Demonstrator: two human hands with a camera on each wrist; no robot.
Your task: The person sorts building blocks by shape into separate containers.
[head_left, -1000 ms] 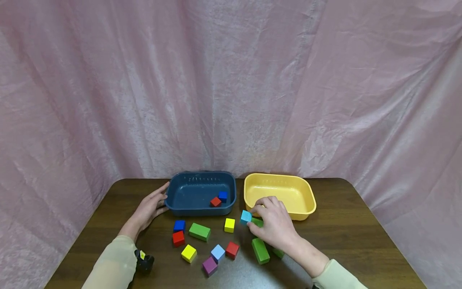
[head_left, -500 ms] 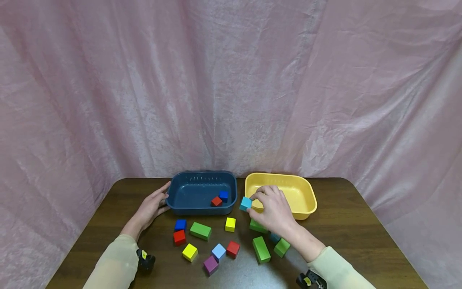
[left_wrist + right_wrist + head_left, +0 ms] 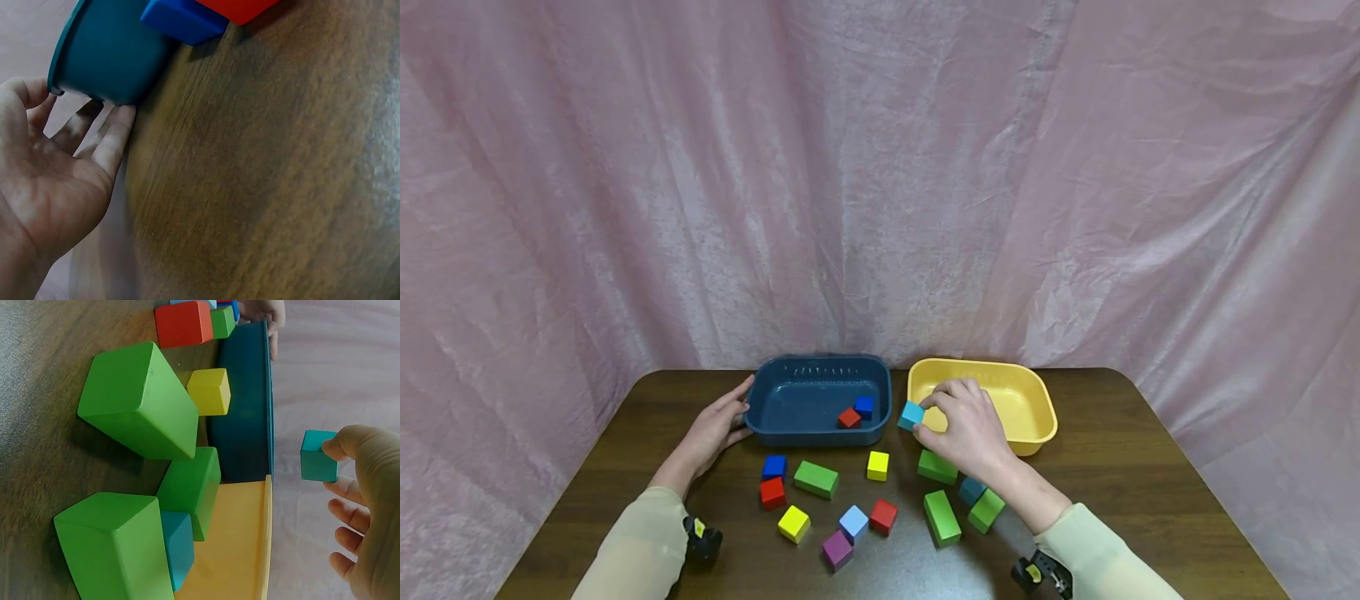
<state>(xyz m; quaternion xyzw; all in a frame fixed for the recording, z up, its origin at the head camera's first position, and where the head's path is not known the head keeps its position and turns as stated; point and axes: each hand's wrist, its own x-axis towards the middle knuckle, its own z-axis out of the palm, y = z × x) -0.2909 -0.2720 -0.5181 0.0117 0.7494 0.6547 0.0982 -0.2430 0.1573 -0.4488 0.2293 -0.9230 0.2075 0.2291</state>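
In the head view my right hand [image 3: 968, 429] pinches a light-blue cube [image 3: 912, 415] between thumb and fingertips, raised over the near left corner of the yellow basket [image 3: 1045, 417]. The right wrist view shows the cube [image 3: 319, 456] at the tips of the thumb and index finger, with the other fingers loosely bent. My left hand [image 3: 711, 432] rests its fingers against the left side of the dark-blue basket [image 3: 820, 437]. Up close, those extended fingers [image 3: 115, 134] touch the basket's outer wall [image 3: 112, 56]. Inside that basket lie a red cube [image 3: 849, 418] and a blue cube [image 3: 864, 407].
Loose on the wooden table [image 3: 1112, 467] lie green blocks [image 3: 942, 518], a teal cube [image 3: 972, 490], yellow cubes [image 3: 877, 467], a purple cube [image 3: 837, 550], a pale-blue cube [image 3: 853, 524], red cubes [image 3: 883, 517] and another blue cube [image 3: 774, 467]. A pink curtain [image 3: 880, 183] hangs behind.
My right hand has lifted the light-blue cube up and away from me, from near the table to above the basket rims. The left hand has stayed at the dark-blue basket.
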